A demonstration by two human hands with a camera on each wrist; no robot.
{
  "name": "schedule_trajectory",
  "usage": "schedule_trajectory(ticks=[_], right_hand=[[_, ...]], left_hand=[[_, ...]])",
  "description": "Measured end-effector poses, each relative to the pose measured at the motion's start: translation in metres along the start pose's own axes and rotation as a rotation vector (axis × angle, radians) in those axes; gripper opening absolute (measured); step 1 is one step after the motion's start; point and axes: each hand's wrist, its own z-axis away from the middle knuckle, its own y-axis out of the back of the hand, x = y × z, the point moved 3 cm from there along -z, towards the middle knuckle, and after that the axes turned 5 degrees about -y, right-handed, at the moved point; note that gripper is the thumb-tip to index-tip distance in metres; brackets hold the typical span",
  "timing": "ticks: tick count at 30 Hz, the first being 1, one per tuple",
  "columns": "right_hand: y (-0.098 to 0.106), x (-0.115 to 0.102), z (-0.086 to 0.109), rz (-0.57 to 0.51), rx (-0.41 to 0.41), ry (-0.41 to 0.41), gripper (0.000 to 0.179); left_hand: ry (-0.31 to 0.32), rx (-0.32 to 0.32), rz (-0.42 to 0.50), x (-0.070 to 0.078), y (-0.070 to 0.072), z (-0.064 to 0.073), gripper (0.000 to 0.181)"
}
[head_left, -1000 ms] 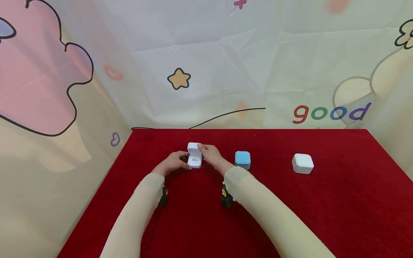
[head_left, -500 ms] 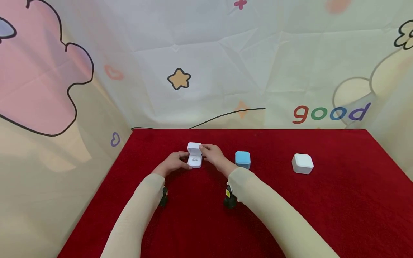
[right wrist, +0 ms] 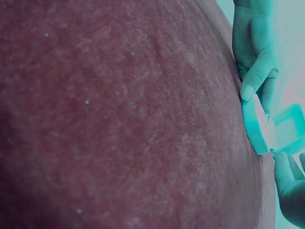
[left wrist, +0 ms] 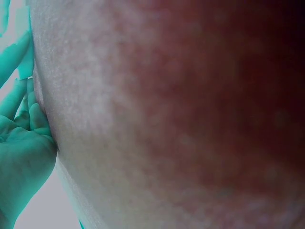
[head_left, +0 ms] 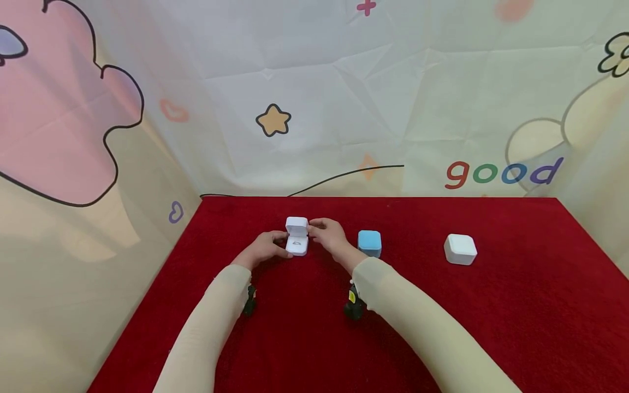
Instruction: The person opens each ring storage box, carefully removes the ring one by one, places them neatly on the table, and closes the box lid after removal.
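A white ring box (head_left: 297, 250) stands with its lid raised on the red cloth, left of centre in the head view. Inside sits a small ring (head_left: 296, 243). My left hand (head_left: 263, 246) holds the box from its left side, thumb at the front corner and fingers toward the back. On the other side, my right hand (head_left: 330, 236) has its fingertips right at the edge of the raised lid, fingers loosely bent. The right wrist view shows the box base (right wrist: 256, 126) from the side, with the left thumb on its corner and the right fingertips close by.
A light blue box (head_left: 369, 243) stands to the right of my right hand, lid down. Farther right is a white box (head_left: 460, 249), also with its lid down. Behind the red cloth (head_left: 295, 338) rises a printed fabric backdrop (head_left: 334, 98).
My right hand has slid off the lid's top right corner and shifted slightly right. The left hand and the ring box stay where they were, the lid still raised.
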Motion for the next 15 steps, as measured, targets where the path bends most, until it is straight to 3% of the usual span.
schedule_trajectory(ticks=[10, 15], right_hand=[[0.000, 0.000, 0.009, 0.009, 0.039, -0.004, 0.032], [-0.003, 0.001, 0.012, 0.095, 0.028, 0.021, 0.029]], left_hand=[[-0.021, -0.027, 0.017, -0.003, 0.002, -0.002, 0.068], [-0.027, -0.039, 0.009, -0.003, 0.004, 0.000, 0.068]])
